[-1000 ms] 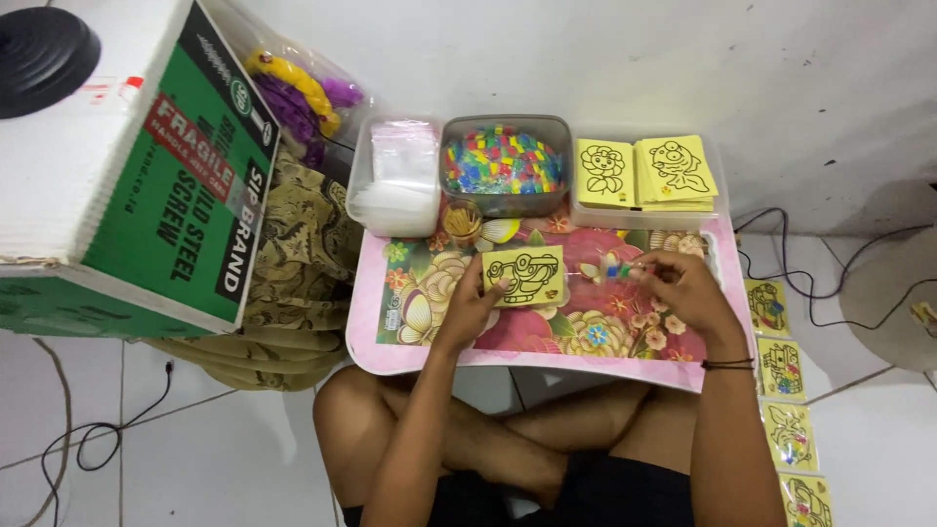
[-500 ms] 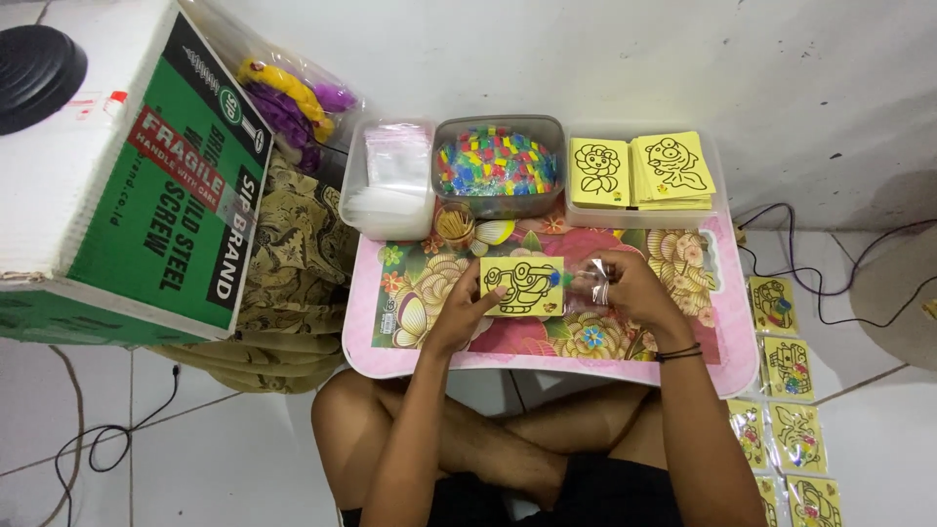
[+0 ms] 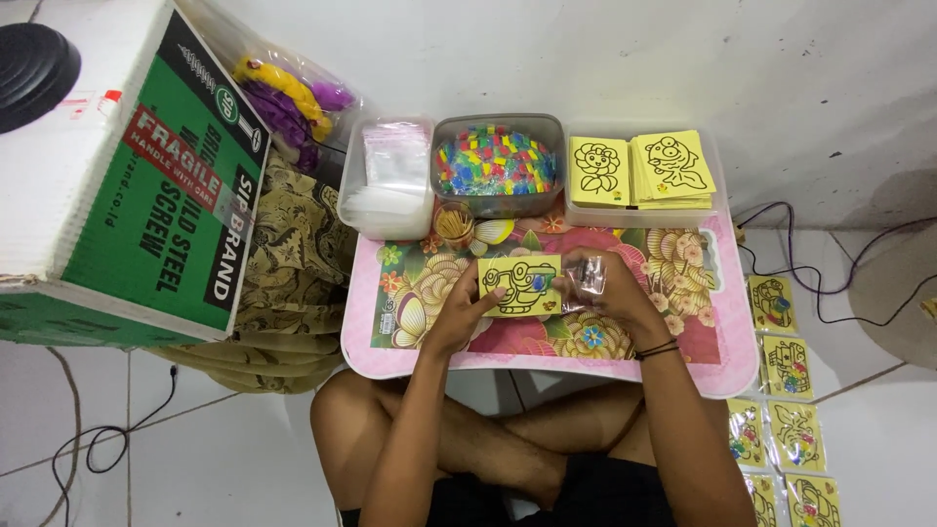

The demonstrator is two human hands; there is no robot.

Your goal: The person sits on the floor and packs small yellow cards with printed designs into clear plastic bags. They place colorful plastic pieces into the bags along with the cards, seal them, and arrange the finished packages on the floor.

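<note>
Head view: yellow card (image 3: 520, 286) (long axis left-right) between both hands.

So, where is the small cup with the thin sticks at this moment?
In the head view, the small cup stands on the pink table, left of centre, just in front of the tub of coloured pieces and above the left hand.

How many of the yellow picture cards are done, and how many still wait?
Done: several bagged cards lie in a row on the floor at the person's right side. In hand: the left hand holds one yellow card over the pink tray table, and the right hand holds a small clear bag beside it. Left: stacks of yellow cards wait in the clear bin.
</note>
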